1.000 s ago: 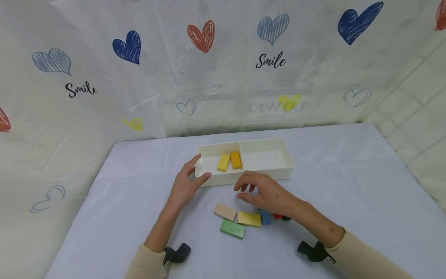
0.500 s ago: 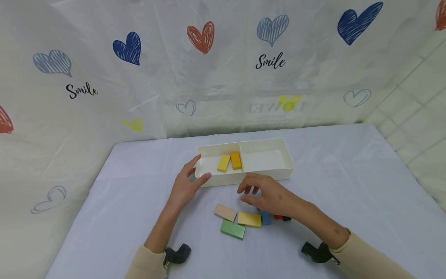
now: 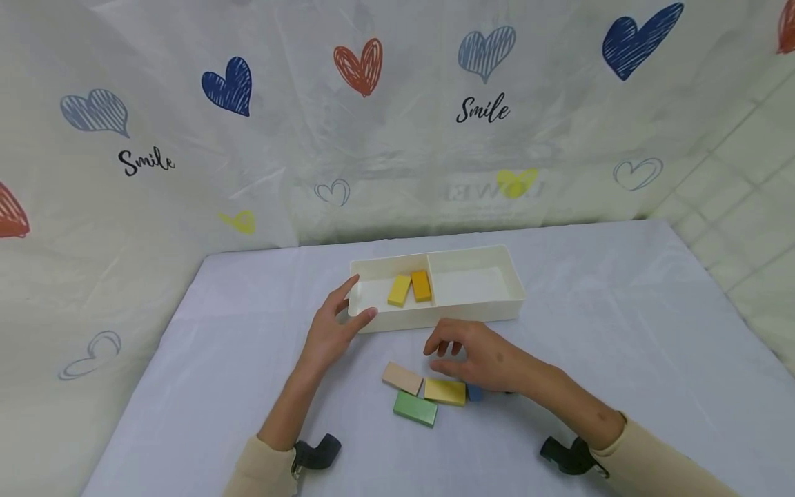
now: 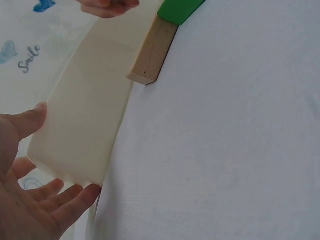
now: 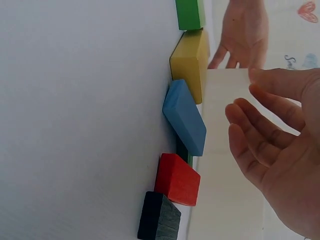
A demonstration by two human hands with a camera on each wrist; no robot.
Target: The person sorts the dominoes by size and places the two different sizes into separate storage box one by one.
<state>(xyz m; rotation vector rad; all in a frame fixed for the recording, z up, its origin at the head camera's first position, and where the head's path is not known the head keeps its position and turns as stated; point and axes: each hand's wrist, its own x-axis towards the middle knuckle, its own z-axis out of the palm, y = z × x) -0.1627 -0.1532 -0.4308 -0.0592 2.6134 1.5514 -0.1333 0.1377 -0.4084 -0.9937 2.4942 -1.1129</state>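
My left hand [image 3: 332,328] holds the left end of a white two-compartment box [image 3: 397,319], thumb at the front rim and fingers along the end wall. Two wooden blocks, one yellow [image 3: 399,290] and one orange-yellow [image 3: 421,285], lie in its left compartment. Just in front of the box, my right hand [image 3: 484,355] hovers with loosely bent fingers and nothing in them. Beneath and beside it lie a yellow block [image 3: 444,391], a blue block [image 5: 185,117], a red block [image 5: 177,180] and a black block [image 5: 159,217]. The right hand hides the red one in the head view.
A natural wood block [image 3: 401,377] and a green block [image 3: 415,408] lie left of the yellow one. Another dark green piece [image 5: 184,150] shows partly behind the blue block. A white cloth covers the table [image 3: 248,290]; a heart-printed curtain [image 3: 397,138] hangs behind.
My right hand has drawn back from the box toward me and slightly right, lower over the blocks, now covering the red one. The left hand and the box have not moved.
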